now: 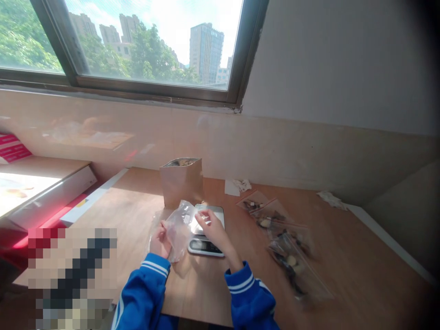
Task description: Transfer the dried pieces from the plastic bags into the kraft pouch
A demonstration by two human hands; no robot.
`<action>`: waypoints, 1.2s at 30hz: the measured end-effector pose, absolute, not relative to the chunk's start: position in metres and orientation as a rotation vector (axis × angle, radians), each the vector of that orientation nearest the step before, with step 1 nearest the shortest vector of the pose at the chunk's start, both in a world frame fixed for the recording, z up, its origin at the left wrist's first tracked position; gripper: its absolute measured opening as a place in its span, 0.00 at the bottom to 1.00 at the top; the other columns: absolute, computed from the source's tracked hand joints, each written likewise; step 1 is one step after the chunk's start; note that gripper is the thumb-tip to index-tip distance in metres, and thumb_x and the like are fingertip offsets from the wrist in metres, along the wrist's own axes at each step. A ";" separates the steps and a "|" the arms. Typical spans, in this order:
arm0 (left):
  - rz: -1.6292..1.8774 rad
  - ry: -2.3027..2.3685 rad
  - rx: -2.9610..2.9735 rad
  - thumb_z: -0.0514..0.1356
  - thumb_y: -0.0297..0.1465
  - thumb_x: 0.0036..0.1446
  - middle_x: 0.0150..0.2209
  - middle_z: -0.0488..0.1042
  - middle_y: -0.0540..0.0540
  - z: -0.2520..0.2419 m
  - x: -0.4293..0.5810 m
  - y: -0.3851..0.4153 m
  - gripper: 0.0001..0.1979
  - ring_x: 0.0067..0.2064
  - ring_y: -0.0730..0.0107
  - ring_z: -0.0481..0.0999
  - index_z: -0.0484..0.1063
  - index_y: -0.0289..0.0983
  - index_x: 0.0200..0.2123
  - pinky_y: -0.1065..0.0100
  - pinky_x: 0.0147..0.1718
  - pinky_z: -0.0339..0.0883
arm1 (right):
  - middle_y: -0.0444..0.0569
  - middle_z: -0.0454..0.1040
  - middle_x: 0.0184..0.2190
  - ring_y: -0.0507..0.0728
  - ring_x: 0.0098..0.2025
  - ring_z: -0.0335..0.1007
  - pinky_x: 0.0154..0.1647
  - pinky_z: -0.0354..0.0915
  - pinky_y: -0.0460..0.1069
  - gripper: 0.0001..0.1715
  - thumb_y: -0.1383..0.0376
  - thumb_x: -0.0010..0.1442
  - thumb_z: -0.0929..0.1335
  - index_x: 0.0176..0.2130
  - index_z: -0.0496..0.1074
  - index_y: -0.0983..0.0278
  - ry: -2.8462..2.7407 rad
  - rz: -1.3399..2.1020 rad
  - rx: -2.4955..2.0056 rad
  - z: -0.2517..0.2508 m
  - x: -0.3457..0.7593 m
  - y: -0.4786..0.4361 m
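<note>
A clear plastic bag (180,231) hangs between my two hands, over the left edge of a small kitchen scale (206,246). My left hand (161,240) is closed on the bag's left side. At the bag's upper right, my right hand (209,224) has its fingers bent together at the edge of the plastic, above the scale's plate. The bag looks empty. Behind it stands an open brown paper pouch (182,183), with some brown contents showing at its mouth.
Several filled clear zip bags (292,261) lie on the table (254,293) to the right. Crumpled white paper (242,185) is by the wall, and another white piece (332,200) lies farther right. A second table (44,169) stands at the left.
</note>
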State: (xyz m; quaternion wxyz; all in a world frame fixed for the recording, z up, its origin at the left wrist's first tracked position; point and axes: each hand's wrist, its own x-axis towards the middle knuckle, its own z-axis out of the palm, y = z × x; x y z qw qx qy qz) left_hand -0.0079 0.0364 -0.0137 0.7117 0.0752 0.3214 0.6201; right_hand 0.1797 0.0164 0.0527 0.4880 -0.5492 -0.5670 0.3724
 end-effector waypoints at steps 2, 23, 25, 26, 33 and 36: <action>1.369 0.763 0.375 0.55 0.17 0.43 0.21 0.72 0.52 -0.011 -0.004 0.034 0.09 0.25 0.73 0.74 0.65 0.36 0.22 0.74 0.28 0.70 | 0.48 0.74 0.32 0.55 0.34 0.69 0.38 0.65 0.49 0.15 0.53 0.54 0.67 0.33 0.70 0.63 -1.282 0.973 -1.292 0.036 0.184 0.008; 1.123 1.007 0.943 0.65 0.31 0.46 0.16 0.60 0.55 0.066 0.067 0.001 0.07 0.18 0.81 0.57 0.71 0.35 0.22 0.78 0.16 0.50 | 0.38 0.61 0.16 0.49 0.14 0.53 0.15 0.51 0.44 0.25 0.44 0.62 0.55 0.35 0.64 0.60 -1.061 0.784 -1.360 0.043 0.202 -0.035; 1.112 0.985 0.941 0.65 0.28 0.45 0.18 0.62 0.54 0.066 0.061 -0.002 0.07 0.20 0.80 0.62 0.69 0.35 0.20 0.79 0.18 0.53 | 0.37 0.57 0.14 0.49 0.15 0.54 0.18 0.53 0.44 0.24 0.46 0.64 0.54 0.34 0.64 0.60 -1.094 0.737 -1.373 0.041 0.204 -0.041; 1.125 0.982 0.936 0.65 0.26 0.45 0.19 0.65 0.53 0.066 0.059 -0.005 0.07 0.22 0.79 0.65 0.69 0.35 0.20 0.79 0.19 0.55 | 0.37 0.57 0.14 0.49 0.16 0.54 0.20 0.53 0.44 0.24 0.47 0.64 0.55 0.33 0.65 0.60 -1.117 0.728 -1.370 0.041 0.205 -0.044; 1.194 0.982 0.929 0.65 0.23 0.43 0.22 0.73 0.49 0.075 0.051 -0.023 0.06 0.26 0.72 0.72 0.70 0.34 0.20 0.77 0.24 0.63 | 0.39 0.60 0.17 0.49 0.15 0.55 0.17 0.55 0.45 0.24 0.46 0.62 0.57 0.39 0.68 0.61 -1.145 0.771 -1.361 0.041 0.211 -0.064; 1.177 0.985 0.892 0.64 0.32 0.49 0.22 0.74 0.49 0.077 0.052 -0.029 0.08 0.20 0.71 0.73 0.67 0.37 0.28 0.75 0.19 0.63 | 0.44 0.69 0.29 0.48 0.15 0.59 0.11 0.54 0.44 0.30 0.41 0.58 0.59 0.48 0.63 0.59 -1.017 0.993 -1.334 0.038 0.208 -0.075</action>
